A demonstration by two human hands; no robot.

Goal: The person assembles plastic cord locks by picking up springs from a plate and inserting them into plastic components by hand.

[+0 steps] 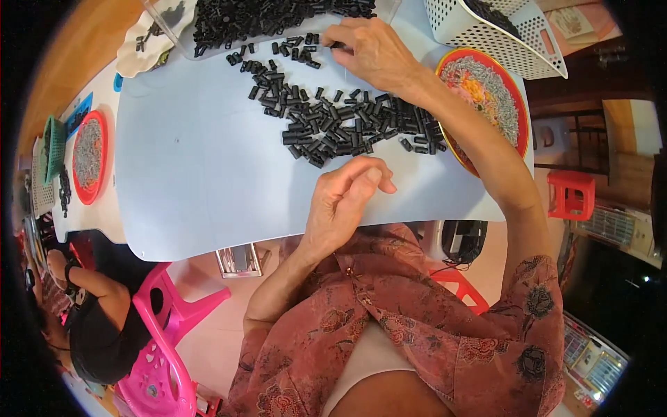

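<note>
Left hand (pixel 344 198), loosely curled and holding nothing visible, rests at frame centre; right hand (pixel 372 50) pinches a small black plastic tube (pixel 336 45) above the black tube pile (pixel 347 121).

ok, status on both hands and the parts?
Right hand pinching small black tubes near the pile's top edge. Left hand loosely curled, apparently empty. Red bowl beside right forearm.

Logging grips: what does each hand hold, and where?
Right hand pinches a small black plastic tube by its end. Left hand is curled; contents cannot be told.
</note>
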